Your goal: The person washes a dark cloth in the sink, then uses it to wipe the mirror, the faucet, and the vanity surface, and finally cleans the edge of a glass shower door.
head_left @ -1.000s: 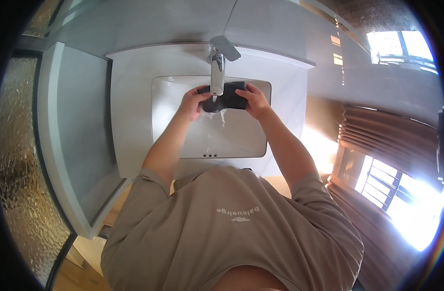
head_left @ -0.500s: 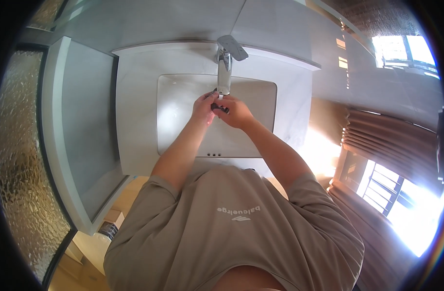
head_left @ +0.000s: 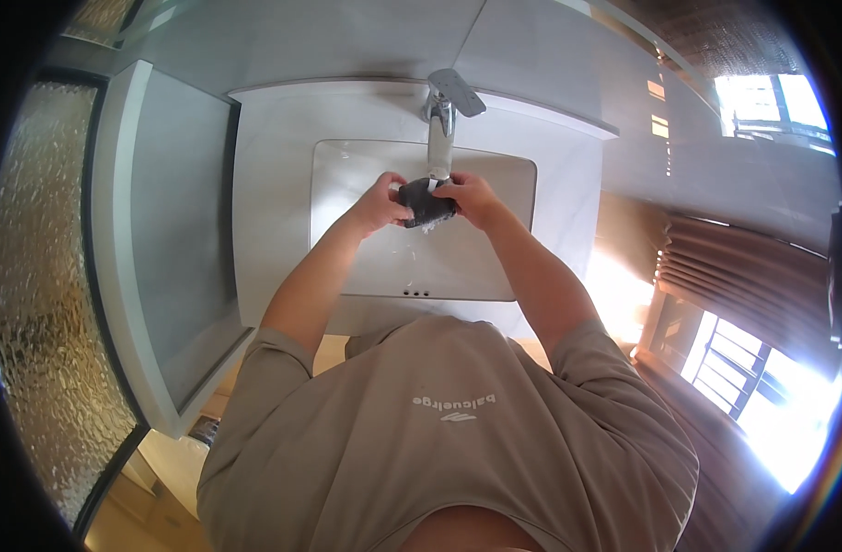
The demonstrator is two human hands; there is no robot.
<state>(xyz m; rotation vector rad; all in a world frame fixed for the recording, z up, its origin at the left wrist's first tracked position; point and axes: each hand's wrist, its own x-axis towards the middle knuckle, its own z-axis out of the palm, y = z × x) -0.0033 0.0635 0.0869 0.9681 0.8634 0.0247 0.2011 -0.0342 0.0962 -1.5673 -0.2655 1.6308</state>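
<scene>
A small dark grey cloth [head_left: 427,204] is stretched out between my two hands, right below the spout of a chrome faucet [head_left: 441,147]. Water runs from the spout onto it, and drops splash off its lower edge. On the left side, my left hand [head_left: 379,205] grips the cloth with its fingers and thumb. My right hand [head_left: 474,197] pinches the opposite edge, close beside the spout. Both hands hang over the white sink [head_left: 347,267], above its bottom.
A pale countertop [head_left: 272,212] surrounds the sink, with a raised ledge along the wall behind the faucet. Left of it stands a grey panel [head_left: 186,221] with a white edge, beside textured glass [head_left: 62,276]. A brown curtain [head_left: 738,276] and bright window are at the right.
My hands have moved apart, and the cloth that was bunched between them is spread out under the water. The whole view has shifted slightly.
</scene>
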